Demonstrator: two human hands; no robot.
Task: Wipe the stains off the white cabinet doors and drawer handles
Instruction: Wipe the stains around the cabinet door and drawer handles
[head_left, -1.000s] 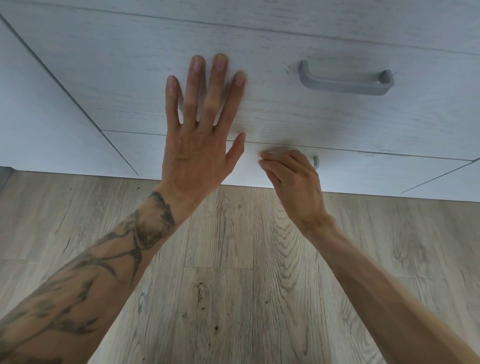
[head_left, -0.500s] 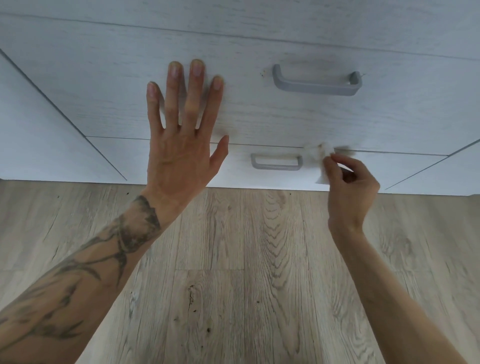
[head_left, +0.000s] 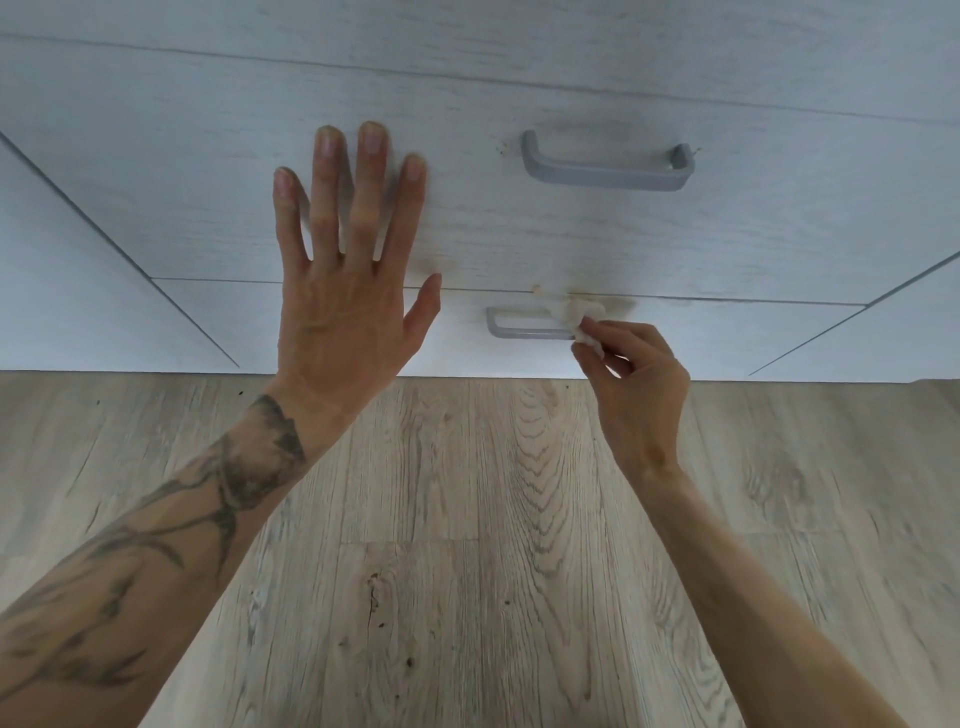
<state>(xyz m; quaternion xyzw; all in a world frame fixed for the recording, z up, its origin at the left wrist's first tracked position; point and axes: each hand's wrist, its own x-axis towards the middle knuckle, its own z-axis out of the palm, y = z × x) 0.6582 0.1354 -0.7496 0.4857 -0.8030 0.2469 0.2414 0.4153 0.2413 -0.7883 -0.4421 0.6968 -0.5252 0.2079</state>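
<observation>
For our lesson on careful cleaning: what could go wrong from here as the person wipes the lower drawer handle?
1. The wipe pinched in the right hand is a small wad; it may smear the brown marks at the seam above the lower handle rather than lift them.
2. The left hand lies flat on the upper drawer front and could leave fresh prints.

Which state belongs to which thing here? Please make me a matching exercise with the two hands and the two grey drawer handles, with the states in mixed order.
Things:
1. left hand
2. right hand
3. upper handle
4. lower handle

States:
A. right end covered by the white wipe
B. pinches the white wipe
C. touched by nothing
D. lies flat on the upper drawer front

Pairs: 1-D, 2-B, 3-C, 4-A.
</observation>
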